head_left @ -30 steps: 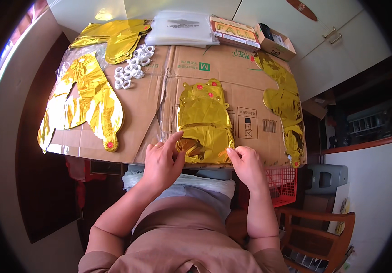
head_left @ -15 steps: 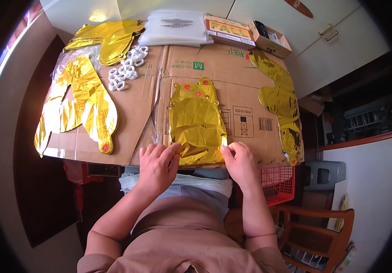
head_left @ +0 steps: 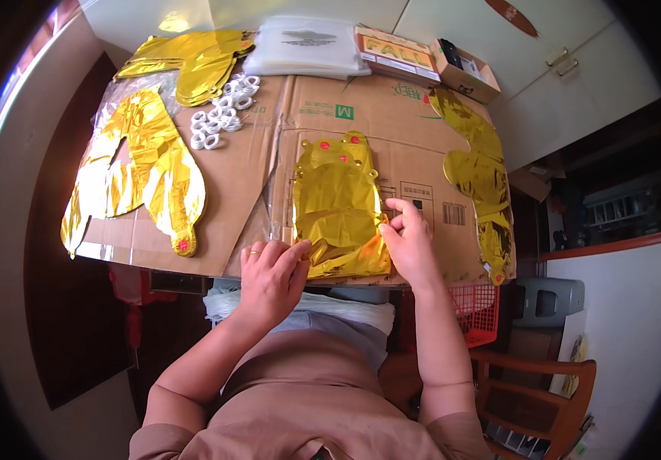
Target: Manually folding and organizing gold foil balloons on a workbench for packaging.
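A folded gold foil balloon (head_left: 336,195) with several red dots near its top lies on the cardboard in front of me. My left hand (head_left: 273,276), wearing a ring, rests by its lower left corner, fingers curled and closed on the foil edge. Along the lower right edge, my right hand (head_left: 411,244) pinches the foil between thumb and fingers, and creases run across the lower part from there. Left of it lies an unfolded gold foil balloon (head_left: 158,165); at the right another curvy gold foil balloon (head_left: 472,172) lies flat.
Flattened cardboard (head_left: 246,172) covers the table. At the back are stacked gold foil balloons (head_left: 200,65), coils of white string (head_left: 219,115), a pile of clear plastic bags (head_left: 307,50), a printed box (head_left: 398,55) and an open small carton (head_left: 472,77). A red basket (head_left: 476,310) stands below, near a wooden chair (head_left: 575,376).
My right hand has moved up the balloon's right edge from its lower corner, drawing the foil into creases. My left hand stays at the lower left corner. The view has shifted slightly.
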